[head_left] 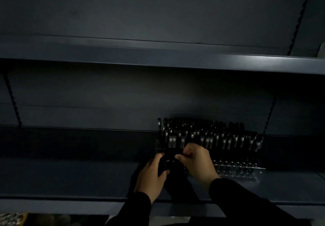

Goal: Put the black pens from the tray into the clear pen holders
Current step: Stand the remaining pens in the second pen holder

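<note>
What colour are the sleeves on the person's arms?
Black, on both sleeves; the head view shows it.

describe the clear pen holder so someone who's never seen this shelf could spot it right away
On the lower dark shelf, right of centre, stand rows of upright black pens. The clear pen holder carries them, its see-through front edge showing just right of the right hand.

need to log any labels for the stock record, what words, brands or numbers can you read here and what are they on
None can be read.
black pens standing in the clear pen holders: pale bands on the barrels, too small and dark to read.
back panel of the dark shelving: faint white scratch marks near the top edge, not letters or numbers.
left hand and right hand: what they hold is too dark to show print.
</note>
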{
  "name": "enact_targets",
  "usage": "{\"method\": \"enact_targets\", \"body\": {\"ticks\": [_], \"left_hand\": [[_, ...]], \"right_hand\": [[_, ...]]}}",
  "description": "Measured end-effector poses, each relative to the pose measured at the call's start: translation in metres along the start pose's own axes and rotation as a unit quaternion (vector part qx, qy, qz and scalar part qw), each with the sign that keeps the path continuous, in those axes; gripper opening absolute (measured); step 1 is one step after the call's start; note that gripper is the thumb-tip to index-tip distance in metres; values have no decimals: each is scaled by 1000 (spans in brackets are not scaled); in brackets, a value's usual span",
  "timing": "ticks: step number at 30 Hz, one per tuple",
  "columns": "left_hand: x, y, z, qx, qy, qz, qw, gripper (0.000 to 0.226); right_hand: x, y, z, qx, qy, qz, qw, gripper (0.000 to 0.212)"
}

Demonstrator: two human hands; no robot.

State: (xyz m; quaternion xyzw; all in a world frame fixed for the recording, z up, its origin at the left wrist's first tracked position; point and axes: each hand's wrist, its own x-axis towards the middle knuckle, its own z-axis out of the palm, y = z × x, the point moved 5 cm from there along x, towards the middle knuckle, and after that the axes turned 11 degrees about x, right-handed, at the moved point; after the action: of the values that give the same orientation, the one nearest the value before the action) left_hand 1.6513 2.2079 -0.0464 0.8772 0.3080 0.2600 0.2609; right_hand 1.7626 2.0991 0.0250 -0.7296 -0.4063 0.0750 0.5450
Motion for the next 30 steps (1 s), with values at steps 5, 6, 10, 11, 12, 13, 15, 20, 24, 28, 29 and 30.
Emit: {"method": "enact_targets", "body": {"ticks": [5,6,10,11,12,13,15,20,24,28,29,30], "left_hand": [[1,-1,-1,-3,-1,-5,1000,50],[0,0,-2,-2,0,-8,1000,51],[-20,12,-16,21,56,-7,998,41],[-32,14,-19,26,83,-1,996,38],[-47,15,-19,42,112,21,993,35],[-63,15,-16,75,140,56,986,33],[-99,10,1,144,165,133,967,34],[-194,-39,68,182,20,126,975,49],[-248,-97,120,177,-204,-104,957,71],[-274,-108,140,61,-224,-247,941,83],[-277,-107,142,32,-225,-265,937,82],[-279,-106,143,18,-224,-276,934,81]], "right_hand": [[-3,-4,-2,-8,3,-4,1000,19],[-7,-4,-5,10,6,0,1000,17],[-47,5,-23,73,-7,5,997,16],[-62,12,-27,67,-29,2,997,15],[-79,21,-30,59,-51,-3,997,14],[-95,31,-32,50,-70,-4,996,14],[-124,54,-33,39,-88,4,995,12],[-185,113,-11,55,-102,48,992,17],[-236,178,14,-10,-158,111,981,23],[-288,236,47,-50,-285,206,935,14],[-303,243,53,-64,-320,214,921,13],[-313,249,59,-98,-339,186,917,12]]}}
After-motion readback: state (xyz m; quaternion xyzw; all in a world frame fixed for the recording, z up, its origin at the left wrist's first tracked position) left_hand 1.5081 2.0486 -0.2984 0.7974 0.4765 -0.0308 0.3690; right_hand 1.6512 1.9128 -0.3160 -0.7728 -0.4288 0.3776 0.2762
